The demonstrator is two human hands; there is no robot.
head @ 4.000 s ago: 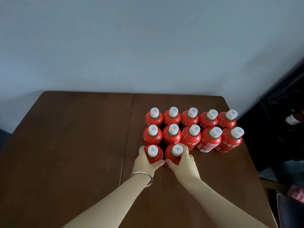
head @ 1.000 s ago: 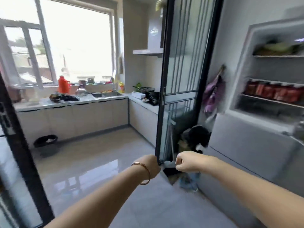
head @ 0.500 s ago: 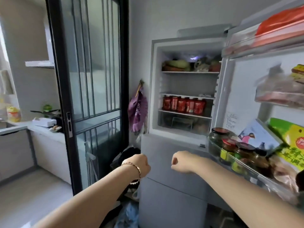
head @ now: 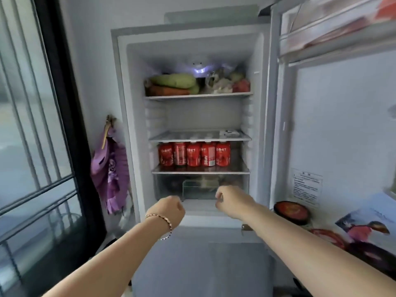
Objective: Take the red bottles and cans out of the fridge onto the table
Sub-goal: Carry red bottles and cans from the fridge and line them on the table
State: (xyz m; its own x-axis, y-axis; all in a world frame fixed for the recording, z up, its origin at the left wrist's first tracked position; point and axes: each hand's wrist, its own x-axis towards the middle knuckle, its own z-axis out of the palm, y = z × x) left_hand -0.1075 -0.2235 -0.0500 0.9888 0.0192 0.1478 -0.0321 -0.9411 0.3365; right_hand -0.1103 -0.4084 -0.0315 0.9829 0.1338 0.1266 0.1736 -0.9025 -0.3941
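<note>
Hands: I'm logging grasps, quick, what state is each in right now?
Left hand: closed, holding nothing.
Right hand: closed, holding nothing.

The single head-worn camera is facing straight into the open fridge [head: 203, 114] from close in front, tilting slightly downward, so the lit compartment is filling the middle of the frame. The wearer's arms are showing from the bottom edge, with the left hand [head: 171, 207] and right hand [head: 232, 200] sitting just below centre. The wide lens is bowing the edges: the fridge door [head: 342, 125] is crowding the right side very near, and a glass sliding door [head: 42, 125] is lining the left.
</note>
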